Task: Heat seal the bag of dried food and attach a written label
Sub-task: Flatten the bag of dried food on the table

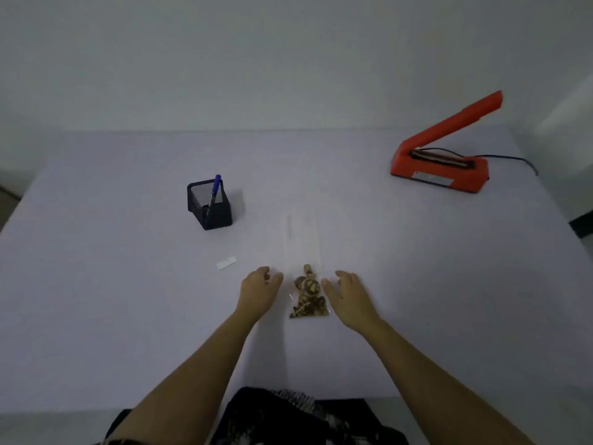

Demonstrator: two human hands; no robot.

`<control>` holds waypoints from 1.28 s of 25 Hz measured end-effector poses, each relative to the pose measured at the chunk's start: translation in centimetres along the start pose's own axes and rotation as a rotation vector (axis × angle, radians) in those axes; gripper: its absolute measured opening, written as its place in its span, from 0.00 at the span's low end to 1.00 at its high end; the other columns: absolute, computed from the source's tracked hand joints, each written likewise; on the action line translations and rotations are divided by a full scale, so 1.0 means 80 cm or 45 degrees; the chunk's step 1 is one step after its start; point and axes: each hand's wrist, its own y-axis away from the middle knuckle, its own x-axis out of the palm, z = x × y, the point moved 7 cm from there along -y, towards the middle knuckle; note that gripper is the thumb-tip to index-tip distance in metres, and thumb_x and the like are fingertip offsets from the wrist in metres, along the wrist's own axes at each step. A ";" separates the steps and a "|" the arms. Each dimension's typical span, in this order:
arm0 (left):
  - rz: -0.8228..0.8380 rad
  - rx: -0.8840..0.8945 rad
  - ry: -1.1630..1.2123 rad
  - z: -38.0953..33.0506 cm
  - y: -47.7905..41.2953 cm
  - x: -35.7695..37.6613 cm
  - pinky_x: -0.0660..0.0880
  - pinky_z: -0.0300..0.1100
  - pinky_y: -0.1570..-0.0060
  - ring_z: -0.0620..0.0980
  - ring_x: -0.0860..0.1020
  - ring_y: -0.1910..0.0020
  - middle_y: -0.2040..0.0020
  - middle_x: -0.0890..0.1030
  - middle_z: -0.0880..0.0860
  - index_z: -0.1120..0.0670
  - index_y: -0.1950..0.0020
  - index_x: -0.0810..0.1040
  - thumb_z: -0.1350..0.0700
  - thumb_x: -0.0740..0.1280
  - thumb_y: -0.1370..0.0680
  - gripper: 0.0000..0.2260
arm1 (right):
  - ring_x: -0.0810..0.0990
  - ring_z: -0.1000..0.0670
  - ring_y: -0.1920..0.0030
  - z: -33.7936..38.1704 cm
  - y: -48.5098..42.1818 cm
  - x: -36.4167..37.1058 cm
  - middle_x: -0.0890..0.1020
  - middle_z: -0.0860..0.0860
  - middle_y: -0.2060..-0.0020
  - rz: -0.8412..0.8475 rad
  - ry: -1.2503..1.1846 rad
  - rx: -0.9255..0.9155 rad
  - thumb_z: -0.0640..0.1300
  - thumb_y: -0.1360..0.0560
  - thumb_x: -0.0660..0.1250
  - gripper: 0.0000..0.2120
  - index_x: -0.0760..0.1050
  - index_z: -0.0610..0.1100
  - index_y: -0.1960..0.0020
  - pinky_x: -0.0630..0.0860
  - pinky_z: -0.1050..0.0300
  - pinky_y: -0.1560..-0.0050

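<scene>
A long clear plastic bag (303, 242) lies flat on the table, its near end filled with brown dried food (308, 293). My left hand (258, 290) hovers just left of the food, fingers curled and apart, holding nothing. My right hand (348, 295) sits just right of the food, fingers apart, empty. A small white label (226, 263) lies on the table to the left of the bag. A red heat sealer (444, 157) stands at the far right with its arm raised. A blue pen (214, 191) stands in a black mesh holder (210, 205).
The table (128, 316) is covered in a pale lilac cloth. The sealer's black cord (513, 160) trails off to the right edge. A white wall rises behind the table's far edge. Dark patterned clothing (288, 415) shows at the near edge.
</scene>
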 end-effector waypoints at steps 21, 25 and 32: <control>0.264 0.021 0.835 0.006 -0.006 0.032 0.76 0.42 0.53 0.49 0.78 0.57 0.55 0.83 0.56 0.57 0.56 0.80 0.58 0.64 0.22 0.06 | 0.81 0.51 0.49 0.000 -0.022 0.006 0.83 0.49 0.52 0.193 -0.803 0.008 0.40 0.22 0.62 0.06 0.75 0.48 0.55 0.77 0.61 0.51; 0.291 0.042 0.858 0.004 0.000 0.033 0.77 0.46 0.50 0.54 0.80 0.55 0.54 0.83 0.61 0.58 0.52 0.80 0.61 0.65 0.23 0.05 | 0.83 0.52 0.49 -0.001 -0.014 0.005 0.84 0.49 0.51 0.217 -0.807 -0.052 0.40 0.23 0.64 0.12 0.72 0.55 0.44 0.79 0.58 0.47; 0.337 0.163 0.713 -0.005 0.003 0.037 0.79 0.43 0.50 0.50 0.83 0.54 0.55 0.84 0.56 0.51 0.43 0.77 0.59 0.70 0.26 0.13 | 0.83 0.52 0.52 0.008 -0.013 -0.003 0.84 0.49 0.56 0.122 -0.731 -0.130 0.42 0.27 0.70 0.03 0.79 0.47 0.54 0.78 0.62 0.51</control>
